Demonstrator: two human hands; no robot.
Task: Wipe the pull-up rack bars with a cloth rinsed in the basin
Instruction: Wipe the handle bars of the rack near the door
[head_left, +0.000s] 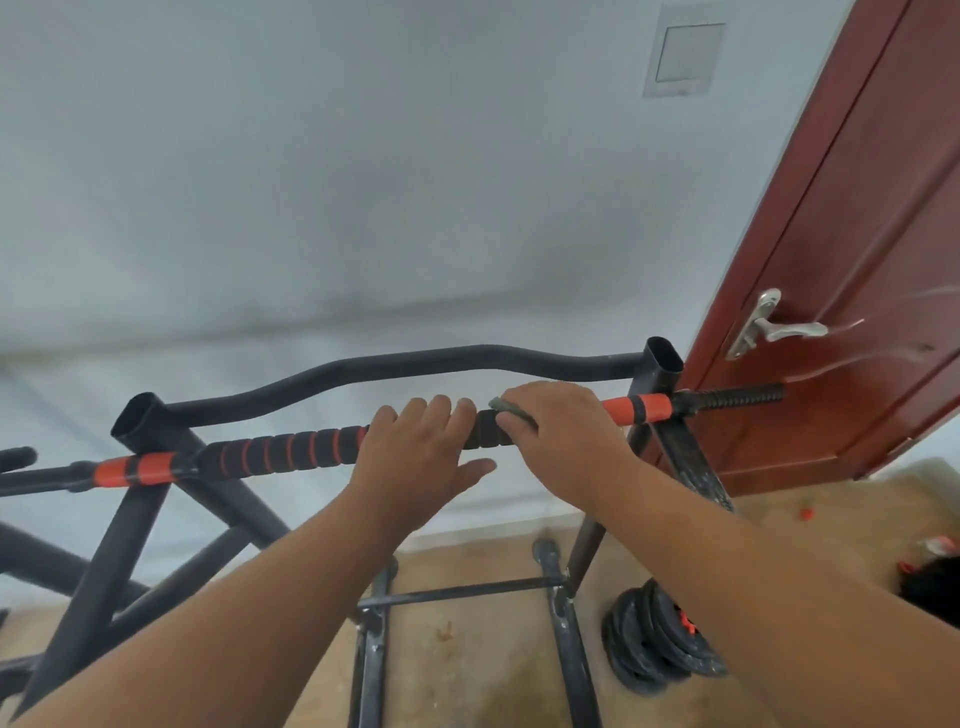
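Note:
A black pull-up rack (137, 512) stands in front of me, with a curved black top bar (415, 358) behind. Across it lies a bar with a black-and-red foam grip (283, 451) and orange end sleeves. My left hand (415, 457) grips this foam bar near its middle, fingers curled over the top and thumb below. Just to its right, my right hand (563, 441) wraps a grey-green cloth (511, 410) around the same bar; only a small edge of the cloth shows by the knuckles. The basin is not in view.
A red-brown door (852, 249) with a metal handle (774, 325) stands open at the right, close to the bar's threaded end. Black weight plates (657, 642) lean on the floor by the rack's right foot. The white wall is behind the rack.

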